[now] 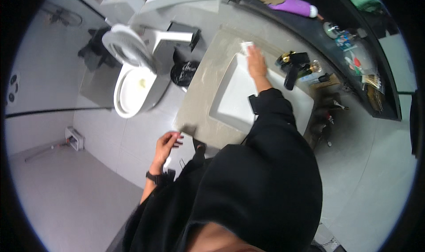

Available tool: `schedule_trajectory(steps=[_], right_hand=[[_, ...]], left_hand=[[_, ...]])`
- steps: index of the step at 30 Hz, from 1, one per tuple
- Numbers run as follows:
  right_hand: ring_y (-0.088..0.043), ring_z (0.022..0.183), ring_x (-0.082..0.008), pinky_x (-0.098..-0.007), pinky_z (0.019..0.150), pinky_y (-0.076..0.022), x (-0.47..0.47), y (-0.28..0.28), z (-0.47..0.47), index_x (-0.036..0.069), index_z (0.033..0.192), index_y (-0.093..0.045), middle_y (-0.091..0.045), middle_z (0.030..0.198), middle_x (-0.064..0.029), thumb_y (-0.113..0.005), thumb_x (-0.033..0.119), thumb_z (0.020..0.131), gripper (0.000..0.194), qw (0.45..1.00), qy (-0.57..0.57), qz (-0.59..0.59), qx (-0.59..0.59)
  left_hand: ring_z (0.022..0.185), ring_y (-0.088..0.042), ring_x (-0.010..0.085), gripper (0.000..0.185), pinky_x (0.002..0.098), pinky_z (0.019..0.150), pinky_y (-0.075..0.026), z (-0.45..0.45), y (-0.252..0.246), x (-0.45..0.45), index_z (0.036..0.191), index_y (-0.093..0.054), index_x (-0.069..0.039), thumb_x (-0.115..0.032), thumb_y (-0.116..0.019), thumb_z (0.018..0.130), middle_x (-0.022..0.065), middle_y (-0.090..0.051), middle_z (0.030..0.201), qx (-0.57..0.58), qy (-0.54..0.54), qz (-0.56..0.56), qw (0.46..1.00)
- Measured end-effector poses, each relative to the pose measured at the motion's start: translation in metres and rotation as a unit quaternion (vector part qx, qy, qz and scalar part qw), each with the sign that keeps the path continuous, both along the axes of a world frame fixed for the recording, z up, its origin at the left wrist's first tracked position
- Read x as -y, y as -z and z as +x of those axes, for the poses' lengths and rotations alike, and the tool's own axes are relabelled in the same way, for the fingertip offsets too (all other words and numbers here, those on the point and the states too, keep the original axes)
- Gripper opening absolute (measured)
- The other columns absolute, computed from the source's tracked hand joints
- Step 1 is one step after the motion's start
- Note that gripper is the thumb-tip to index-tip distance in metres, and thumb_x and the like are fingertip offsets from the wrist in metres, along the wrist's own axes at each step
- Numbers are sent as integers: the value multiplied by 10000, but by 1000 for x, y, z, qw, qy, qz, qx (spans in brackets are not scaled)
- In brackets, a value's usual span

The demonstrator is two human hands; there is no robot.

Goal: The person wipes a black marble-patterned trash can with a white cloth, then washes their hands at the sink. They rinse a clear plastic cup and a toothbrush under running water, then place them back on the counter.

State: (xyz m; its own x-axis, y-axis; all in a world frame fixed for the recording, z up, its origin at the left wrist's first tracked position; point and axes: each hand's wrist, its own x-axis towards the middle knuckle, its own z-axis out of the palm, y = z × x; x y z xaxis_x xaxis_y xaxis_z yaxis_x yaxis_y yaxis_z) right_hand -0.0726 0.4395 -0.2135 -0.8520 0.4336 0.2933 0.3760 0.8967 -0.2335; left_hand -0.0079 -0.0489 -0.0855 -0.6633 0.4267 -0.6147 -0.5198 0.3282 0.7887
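Observation:
My right hand [256, 61] reaches over the rim of a white rectangular washbasin [229, 96], its fingers pressed on a white tissue or cloth [246, 47] at the basin's far left corner. The basin is set in a grey stone-look countertop [206, 82]. By the counter's near left corner is my left hand [169, 144], its fingers loosely bent and nothing seen in them; a dark wristband is on that wrist. Behind the basin, right of my right hand, stands the black faucet [294, 67], with small bottles around it.
A white toilet [132, 89] with a raised lid stands at left, beside a black-lined waste bin [184, 73]. A dark shelf [332, 43] curves across the upper right, holding a purple tube [292, 5] and several toiletries. Brushes and other small items crowd the basin's right side.

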Motion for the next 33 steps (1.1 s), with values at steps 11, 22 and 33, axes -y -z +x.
schedule_trajectory(steps=[11,22,33], right_hand=[[-397,1350,-277,-414,1131,-279,184,7,1,180,1351,-531,-451,1447,-106,-484,59,902,467,904,-239,-352,48],[-138,1468,-221,-478,1198,-74,237,-50,265,264,1476,-326,-180,1588,18,-410,244,977,506,910,-211,-249,258],[-146,1459,-304,-457,1175,-149,117,-49,526,119,1526,-152,-152,1585,-123,-326,440,997,643,885,397,-124,211]], left_hand=[[862,-651,161,341,279,766,-505,-28,-10,-2,1123,-630,-16,-312,-568,965,55,-682,1014,-63,-1,41,997],[868,-660,163,342,277,765,-503,-39,6,-8,1146,-633,-57,-335,-548,965,73,-688,1047,-61,106,55,991],[852,-659,167,338,291,763,-504,-30,-10,-30,1121,-639,-63,-349,-553,961,74,-688,1026,-50,219,44,973]])
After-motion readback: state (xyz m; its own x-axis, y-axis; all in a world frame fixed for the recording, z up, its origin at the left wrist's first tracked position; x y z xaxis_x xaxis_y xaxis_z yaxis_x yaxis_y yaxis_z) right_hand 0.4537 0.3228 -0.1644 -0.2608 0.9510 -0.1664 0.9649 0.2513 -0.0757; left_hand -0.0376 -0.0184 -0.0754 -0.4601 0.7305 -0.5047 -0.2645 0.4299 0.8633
